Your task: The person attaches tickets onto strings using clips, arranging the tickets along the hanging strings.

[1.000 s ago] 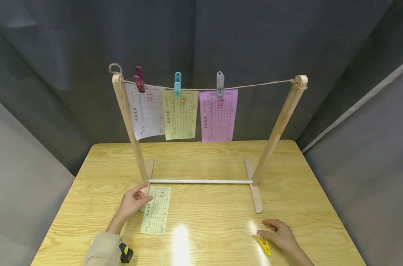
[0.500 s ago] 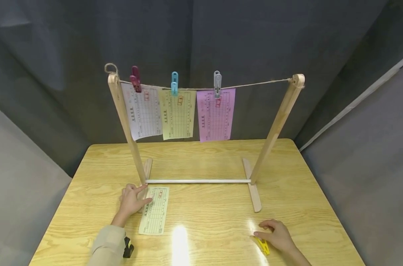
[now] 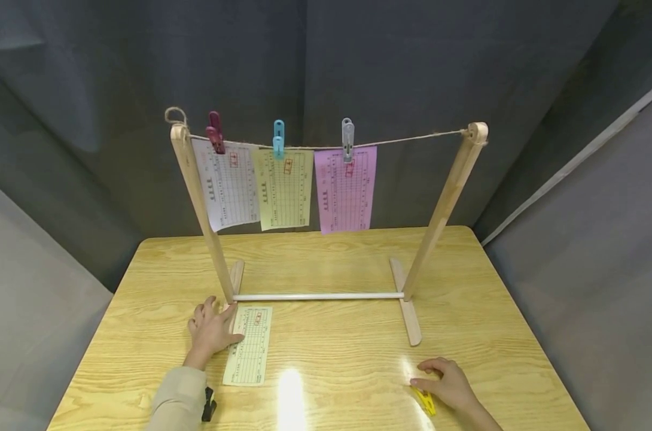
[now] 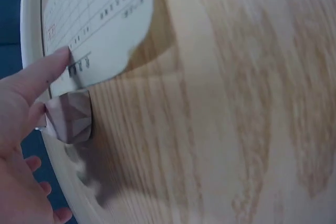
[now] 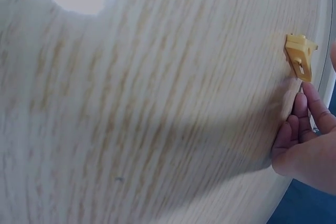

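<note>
My left hand [image 3: 212,332] lies at the left foot of the wooden stand, fingers spread, its thumb on the left side of a pale yellow-green printed slip [image 3: 252,353]. That slip [image 4: 105,30] lies flat on the table in the left wrist view. At the right front, my right hand [image 3: 448,386] is beside a yellow clothespin [image 3: 426,402] that lies on the table. One fingertip meets the end of the clothespin [image 5: 299,59] in the right wrist view; the other fingers are loosely bent and do not close round it.
A wooden stand [image 3: 441,209] with a string [image 3: 401,141] holds three hanging slips: white [image 3: 229,188], yellow [image 3: 284,194] and pink [image 3: 346,194]. Maroon [image 3: 215,133], blue [image 3: 279,140] and clear grey [image 3: 347,140] clothespins hold them. A white crossbar [image 3: 317,297] joins the feet.
My left hand's fingers have spread apart, and its thumb has come down a little on the slip. The right hand and the yellow clothespin stay nearly in place. The view has shifted slightly.
</note>
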`<state>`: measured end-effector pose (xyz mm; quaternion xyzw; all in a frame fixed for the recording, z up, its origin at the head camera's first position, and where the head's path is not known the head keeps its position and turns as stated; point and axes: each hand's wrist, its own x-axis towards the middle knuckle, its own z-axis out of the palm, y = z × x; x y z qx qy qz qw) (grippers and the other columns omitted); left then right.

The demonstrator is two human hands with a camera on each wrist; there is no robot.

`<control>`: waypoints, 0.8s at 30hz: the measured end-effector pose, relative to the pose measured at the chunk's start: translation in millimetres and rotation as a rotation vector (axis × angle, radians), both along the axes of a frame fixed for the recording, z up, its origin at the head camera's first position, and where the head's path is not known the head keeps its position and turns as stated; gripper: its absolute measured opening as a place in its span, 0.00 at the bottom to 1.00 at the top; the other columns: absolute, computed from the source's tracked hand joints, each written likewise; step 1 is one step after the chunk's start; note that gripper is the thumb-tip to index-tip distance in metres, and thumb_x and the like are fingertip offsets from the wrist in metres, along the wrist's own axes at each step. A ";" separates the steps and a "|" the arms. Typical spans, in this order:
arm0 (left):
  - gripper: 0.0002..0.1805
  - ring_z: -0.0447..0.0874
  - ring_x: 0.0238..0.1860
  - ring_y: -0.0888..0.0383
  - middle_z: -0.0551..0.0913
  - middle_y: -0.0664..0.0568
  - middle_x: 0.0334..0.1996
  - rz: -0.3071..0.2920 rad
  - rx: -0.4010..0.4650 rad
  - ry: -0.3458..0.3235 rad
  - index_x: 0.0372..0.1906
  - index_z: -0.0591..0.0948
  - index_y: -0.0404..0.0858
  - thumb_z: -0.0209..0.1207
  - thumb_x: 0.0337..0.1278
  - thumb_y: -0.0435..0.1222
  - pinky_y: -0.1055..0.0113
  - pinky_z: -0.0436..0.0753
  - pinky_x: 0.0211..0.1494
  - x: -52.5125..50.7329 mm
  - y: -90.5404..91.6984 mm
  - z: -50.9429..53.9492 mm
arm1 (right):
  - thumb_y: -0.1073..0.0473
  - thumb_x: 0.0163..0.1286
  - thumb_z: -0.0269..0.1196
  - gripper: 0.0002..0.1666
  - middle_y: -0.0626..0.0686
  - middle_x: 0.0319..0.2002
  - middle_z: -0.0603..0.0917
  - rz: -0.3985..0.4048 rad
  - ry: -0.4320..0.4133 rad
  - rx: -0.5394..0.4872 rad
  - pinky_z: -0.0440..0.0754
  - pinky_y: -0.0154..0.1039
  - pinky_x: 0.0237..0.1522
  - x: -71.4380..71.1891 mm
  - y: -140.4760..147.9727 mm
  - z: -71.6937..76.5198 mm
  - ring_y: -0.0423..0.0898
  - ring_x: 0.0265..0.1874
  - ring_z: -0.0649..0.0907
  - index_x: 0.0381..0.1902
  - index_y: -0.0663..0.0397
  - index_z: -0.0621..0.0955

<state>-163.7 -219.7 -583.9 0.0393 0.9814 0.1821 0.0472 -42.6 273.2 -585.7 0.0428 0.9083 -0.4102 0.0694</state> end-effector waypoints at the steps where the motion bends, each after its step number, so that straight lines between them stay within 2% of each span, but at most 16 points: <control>1: 0.45 0.40 0.61 0.30 0.45 0.32 0.64 -0.001 -0.009 0.005 0.63 0.67 0.42 0.70 0.33 0.51 0.35 0.52 0.51 -0.1 0.7 -0.2 | 0.53 0.46 0.72 0.23 0.52 0.38 0.81 0.001 -0.006 0.000 0.74 0.49 0.48 0.3 0.4 -0.2 0.50 0.43 0.77 0.38 0.61 0.82; 5: 0.47 0.37 0.62 0.30 0.43 0.32 0.65 -0.005 -0.024 0.020 0.63 0.68 0.41 0.71 0.31 0.52 0.32 0.48 0.53 0.9 4.4 -1.0 | 0.51 0.45 0.73 0.25 0.51 0.40 0.80 -0.006 -0.040 0.014 0.73 0.50 0.50 1.1 1.3 -0.5 0.51 0.45 0.75 0.39 0.59 0.82; 12: 0.47 0.35 0.63 0.28 0.41 0.31 0.66 -0.055 -0.012 0.024 0.62 0.68 0.39 0.71 0.30 0.52 0.28 0.44 0.54 3.4 12.9 -2.4 | 0.49 0.43 0.74 0.28 0.50 0.42 0.79 0.006 -0.066 0.045 0.70 0.52 0.49 2.3 2.7 1.0 0.50 0.45 0.72 0.41 0.56 0.81; 17: 0.48 0.29 0.63 0.28 0.38 0.30 0.66 -0.075 0.032 -0.035 0.63 0.67 0.38 0.72 0.30 0.51 0.26 0.39 0.52 3.6 18.8 -0.7 | 0.51 0.42 0.74 0.29 0.51 0.43 0.79 0.035 -0.046 0.031 0.69 0.53 0.48 3.7 3.9 2.0 0.50 0.45 0.71 0.42 0.58 0.81; 20: 0.49 0.26 0.64 0.29 0.35 0.31 0.66 -0.066 0.041 -0.084 0.64 0.66 0.39 0.71 0.30 0.51 0.26 0.35 0.52 3.7 21.0 0.4 | 0.51 0.42 0.74 0.29 0.51 0.44 0.78 0.044 -0.044 0.028 0.69 0.54 0.49 4.2 4.2 2.6 0.51 0.46 0.71 0.42 0.57 0.81; 24: 0.48 0.26 0.64 0.29 0.34 0.30 0.66 -0.056 0.047 -0.103 0.64 0.67 0.39 0.71 0.30 0.51 0.26 0.35 0.53 3.5 22.7 0.8 | 0.51 0.42 0.74 0.30 0.51 0.44 0.78 0.060 -0.042 0.023 0.68 0.55 0.49 4.9 4.7 3.7 0.51 0.46 0.71 0.43 0.57 0.80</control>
